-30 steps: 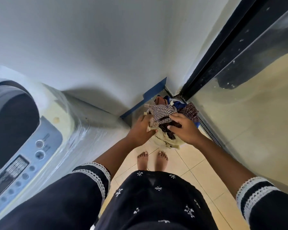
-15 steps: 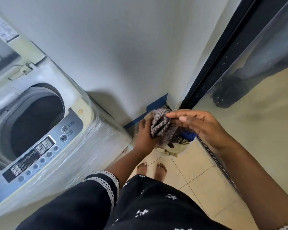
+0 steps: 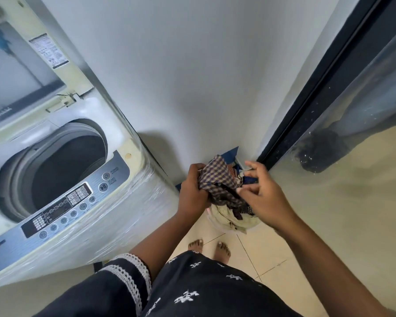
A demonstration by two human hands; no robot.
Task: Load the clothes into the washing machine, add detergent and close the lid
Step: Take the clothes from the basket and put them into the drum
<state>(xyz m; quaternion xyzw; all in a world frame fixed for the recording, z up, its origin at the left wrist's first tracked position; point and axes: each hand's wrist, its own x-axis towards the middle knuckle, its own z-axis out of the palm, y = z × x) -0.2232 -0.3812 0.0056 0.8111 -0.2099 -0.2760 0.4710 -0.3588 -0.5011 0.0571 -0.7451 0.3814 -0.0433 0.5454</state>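
Left hand (image 3: 193, 191) clenches checked cloth (image 3: 217, 181); right hand (image 3: 264, 193) pinches its edge. Drum (image 3: 62, 165) lies left of both hands — gather trailing ends before swinging over.

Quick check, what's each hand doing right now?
Left hand: closed, gripping the checked cloth.
Right hand: fingers spread and loosely bent at the cloth's edge; a grip cannot be told.

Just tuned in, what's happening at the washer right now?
A person stands beside the open top-loading washing machine, its lid raised. The left hand grips a checked cloth lifted above the pile of clothes on the floor, and the right hand pinches its other edge. The drum looks dark; nothing visibly loaded yet.
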